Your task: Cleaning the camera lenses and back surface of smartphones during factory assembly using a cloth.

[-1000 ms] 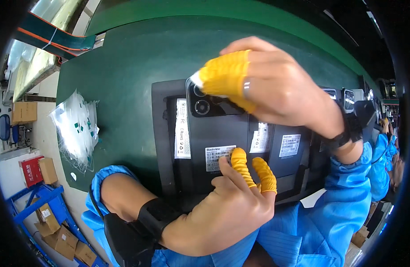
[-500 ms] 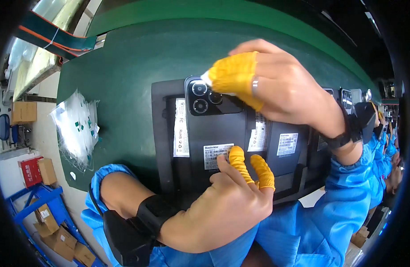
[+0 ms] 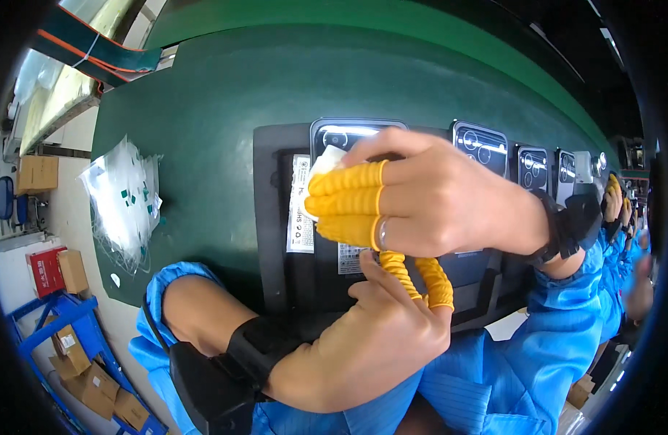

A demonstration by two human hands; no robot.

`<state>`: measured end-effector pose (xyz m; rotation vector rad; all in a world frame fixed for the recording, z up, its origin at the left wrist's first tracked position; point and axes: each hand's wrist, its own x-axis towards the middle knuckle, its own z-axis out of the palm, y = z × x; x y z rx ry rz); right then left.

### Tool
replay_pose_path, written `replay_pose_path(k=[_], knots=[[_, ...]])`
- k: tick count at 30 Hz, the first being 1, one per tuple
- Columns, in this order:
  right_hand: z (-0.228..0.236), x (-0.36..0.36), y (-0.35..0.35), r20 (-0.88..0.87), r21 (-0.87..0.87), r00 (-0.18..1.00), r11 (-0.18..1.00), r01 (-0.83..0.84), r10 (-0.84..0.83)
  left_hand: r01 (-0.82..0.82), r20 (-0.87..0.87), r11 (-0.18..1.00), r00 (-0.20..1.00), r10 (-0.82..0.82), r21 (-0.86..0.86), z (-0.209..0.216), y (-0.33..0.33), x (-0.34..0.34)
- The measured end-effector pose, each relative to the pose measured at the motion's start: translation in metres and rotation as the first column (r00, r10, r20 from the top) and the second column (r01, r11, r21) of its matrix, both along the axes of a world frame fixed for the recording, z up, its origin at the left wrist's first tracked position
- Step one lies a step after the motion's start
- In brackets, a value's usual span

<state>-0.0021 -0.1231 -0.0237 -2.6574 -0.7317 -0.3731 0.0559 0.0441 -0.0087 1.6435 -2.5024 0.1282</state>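
Observation:
A dark smartphone (image 3: 356,133) lies back up in a black tray (image 3: 270,217). Its camera block faces the far side, and a white label is partly visible lower down. My right hand (image 3: 446,192) pinches a folded white wiping cloth (image 3: 325,161) against the phone's back, just below the camera lenses. Yellow finger cots cover several of its fingers. Bent over the phone's near part, my left hand (image 3: 374,337) holds it with cot-covered fingers; their tips are partly hidden beneath my right hand.
More phones (image 3: 481,145) lie in a row to the right. Clear plastic films (image 3: 125,206) with green tabs are heaped at the left edge of the green tabletop (image 3: 211,145). Cardboard boxes (image 3: 100,390) sit in a blue rack at lower left. Co-workers' hands (image 3: 614,199) show far right.
My right hand has moved nearer and slightly left, carrying the cloth from the camera lenses onto the phone's back. It now covers part of the label. My left hand has hardly shifted.

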Motion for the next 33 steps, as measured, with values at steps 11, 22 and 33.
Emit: replay_pose_path(k=[11,22,33], knots=[[0.004,0.018,-0.029,0.147,-0.016,0.958,0.968,0.25,-0.245,0.024,0.03,0.999,0.999,-0.023,-0.029,-0.007,0.001,-0.004],[-0.001,-0.003,-0.01,0.001,0.018,1.0,1.0,0.006,-0.006,0.014,0.01,1.0,1.0,-0.015,0.023,0.001,0.001,0.0],[0.001,0.017,-0.028,0.222,-0.095,0.935,0.948,0.304,-0.277,-0.024,0.0,1.0,1.0,0.024,0.013,-0.004,0.004,-0.004]])
